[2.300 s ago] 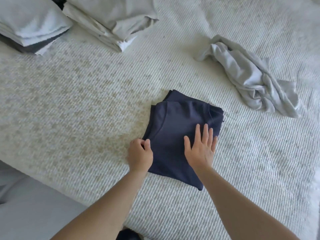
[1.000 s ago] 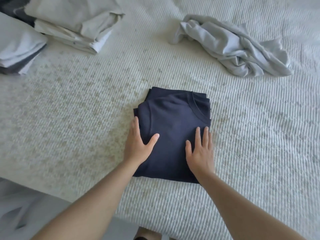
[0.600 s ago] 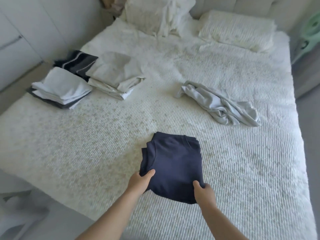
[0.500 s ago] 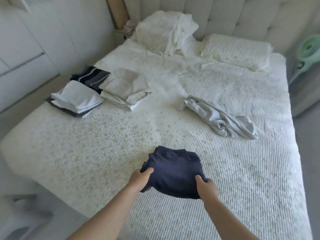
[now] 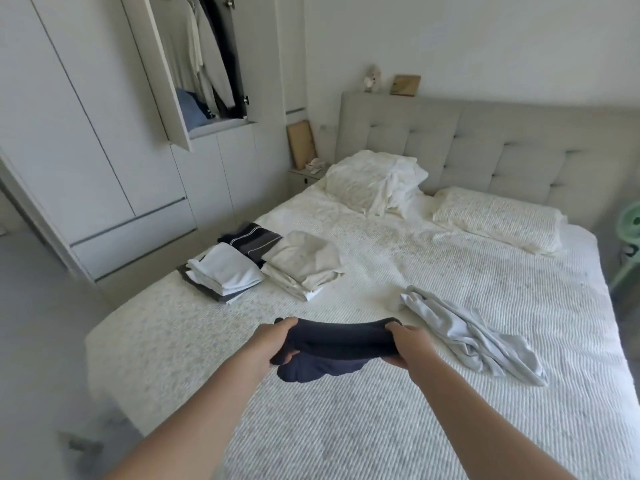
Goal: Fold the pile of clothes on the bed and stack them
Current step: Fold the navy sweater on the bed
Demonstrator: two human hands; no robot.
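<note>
A folded navy top hangs in the air above the near part of the white bed. My left hand grips its left edge and my right hand grips its right edge, thumbs on top. A crumpled light grey garment lies unfolded on the bed to the right. On the bed's left side sit folded stacks: a white one, a beige one and a dark striped one behind them.
Two pillows lie at the head of the bed by a padded grey headboard. White wardrobes stand on the left, one door open. A green object stands at the right edge.
Both hands stopped pressing the navy top flat, took hold of its sides and lifted it off the bed. The view tilted up from the bed surface to the whole room.
</note>
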